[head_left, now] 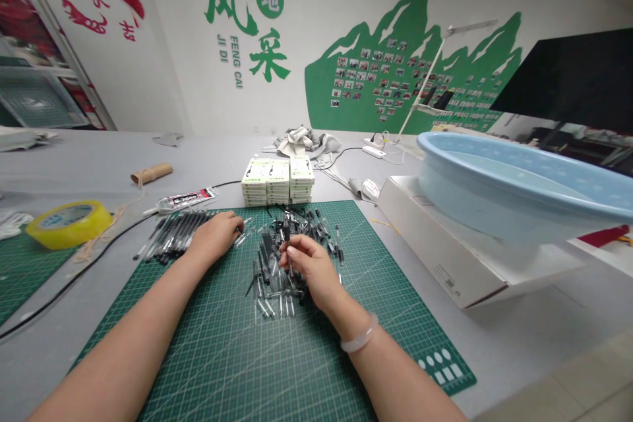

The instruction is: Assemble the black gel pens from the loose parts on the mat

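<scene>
My right hand [305,268] is closed in a pinch on a small black pen part [286,232], held upright above a loose heap of pen parts [284,257] in the middle of the green cutting mat [257,356]. My left hand [216,235] rests knuckles-up on the mat's far left edge, fingers curled over the end of a row of black pens [173,235]; what its fingertips grip is hidden. A pale bangle sits on my right wrist.
Stacked white pen boxes [277,181] stand behind the mat. A glue tube [186,199], a yellow tape roll [69,223], a cardboard core [151,173] and a black cable [74,277] lie left. A light blue basin [514,181] sits on a white box [455,257] at right.
</scene>
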A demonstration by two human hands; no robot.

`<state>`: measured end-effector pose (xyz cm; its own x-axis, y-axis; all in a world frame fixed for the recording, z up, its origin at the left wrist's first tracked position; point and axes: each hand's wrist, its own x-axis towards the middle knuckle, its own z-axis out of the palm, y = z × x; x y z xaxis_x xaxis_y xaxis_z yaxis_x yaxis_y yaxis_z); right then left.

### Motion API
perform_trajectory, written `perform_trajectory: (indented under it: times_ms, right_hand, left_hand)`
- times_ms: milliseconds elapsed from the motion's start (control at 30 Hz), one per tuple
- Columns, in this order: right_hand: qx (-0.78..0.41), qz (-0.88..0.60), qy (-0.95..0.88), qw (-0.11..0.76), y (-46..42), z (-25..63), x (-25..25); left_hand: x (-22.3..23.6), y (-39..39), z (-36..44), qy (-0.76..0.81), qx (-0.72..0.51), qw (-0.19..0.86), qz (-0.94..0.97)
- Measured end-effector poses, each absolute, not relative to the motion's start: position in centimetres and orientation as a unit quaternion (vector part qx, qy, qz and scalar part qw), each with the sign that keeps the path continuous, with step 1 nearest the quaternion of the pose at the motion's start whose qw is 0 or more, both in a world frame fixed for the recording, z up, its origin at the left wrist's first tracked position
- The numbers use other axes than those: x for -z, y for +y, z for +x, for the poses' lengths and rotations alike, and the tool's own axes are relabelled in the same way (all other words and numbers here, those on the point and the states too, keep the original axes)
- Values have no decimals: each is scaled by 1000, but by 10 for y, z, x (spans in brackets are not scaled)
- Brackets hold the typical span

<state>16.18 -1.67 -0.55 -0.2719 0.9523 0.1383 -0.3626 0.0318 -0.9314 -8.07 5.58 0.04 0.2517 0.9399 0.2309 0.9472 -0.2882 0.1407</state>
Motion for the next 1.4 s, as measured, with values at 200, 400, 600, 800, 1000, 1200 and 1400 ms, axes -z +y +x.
perform_trajectory:
  times_ms: [200,400,600,800,1000,1200,1400]
  right_hand:
    - [-629,-315,-493,512,-19,160,2]
    - [-601,-320,-513,523,-17,161,3]
    - [-599,-320,-512,526,-16,162,3]
    - [-582,-326,-528,525,-15,162,6]
    - [-526,-381,-560,514,-16,162,6]
    - [-483,-404,-580,517,-19,161,4]
    - [-569,-377,-518,515,-20,162,-1]
  left_hand:
    - [-28,44,-60,-593,310,-118,-734]
    - [-63,17,-21,-461,464,-425,-626]
    - [-65,11,-16,-445,479,-462,-598]
    - [-69,10,-17,-454,441,-438,-639]
    - [-75,11,-25,-472,370,-407,-689]
    - [-76,8,-24,-471,322,-429,-700]
    - [-75,8,-21,-454,354,-470,-669]
